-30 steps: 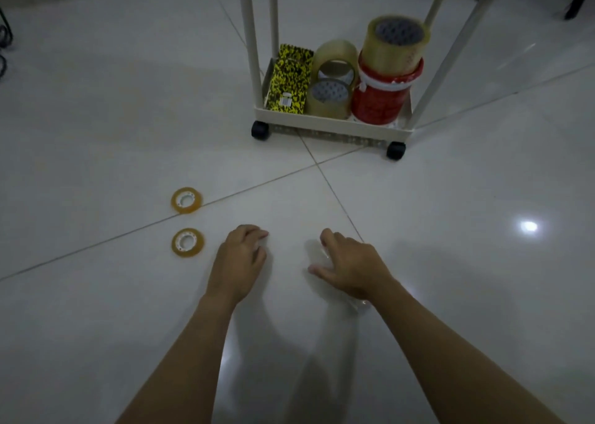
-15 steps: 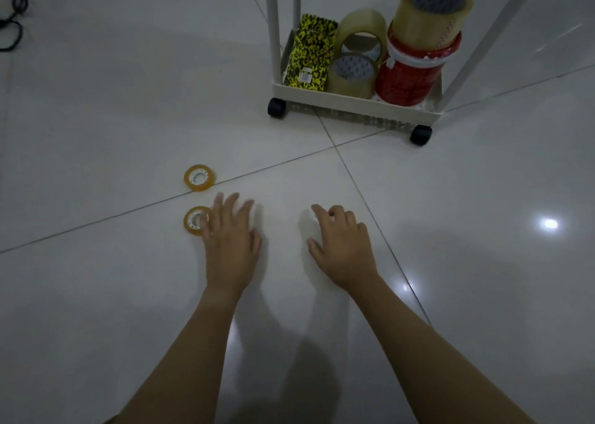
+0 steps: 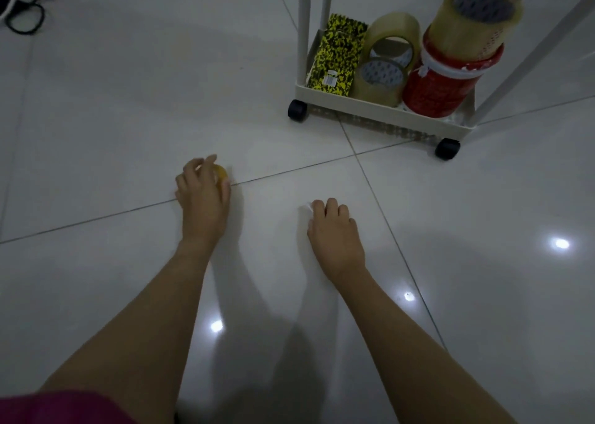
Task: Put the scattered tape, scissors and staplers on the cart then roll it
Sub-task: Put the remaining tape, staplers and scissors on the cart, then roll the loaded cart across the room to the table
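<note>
My left hand [image 3: 203,195] rests on the tiled floor with its fingers curled over a small yellow tape roll [image 3: 222,172], of which only an edge shows. A second small roll seen earlier is hidden. My right hand [image 3: 335,230] lies knuckles-up on the floor with bent fingers; a whitish bit shows beside its index finger, and I cannot tell whether it holds anything. The white cart [image 3: 380,110] stands at the upper right on black wheels. It carries clear tape rolls [image 3: 380,79], a red roll [image 3: 434,89] with a big clear roll [image 3: 467,27] on top, and a yellow-black pack [image 3: 338,53].
A black cable [image 3: 25,15] lies on the floor at the far upper left. Pink cloth [image 3: 64,407] shows at the bottom left corner. The cart's white posts [image 3: 304,27] rise out of view. Glossy tiles reflect ceiling lights.
My left hand moved forward and left over the two small yellow rolls and curled around one. The view shifted left, so the cart now sits further right. My right hand stayed put on the floor.
</note>
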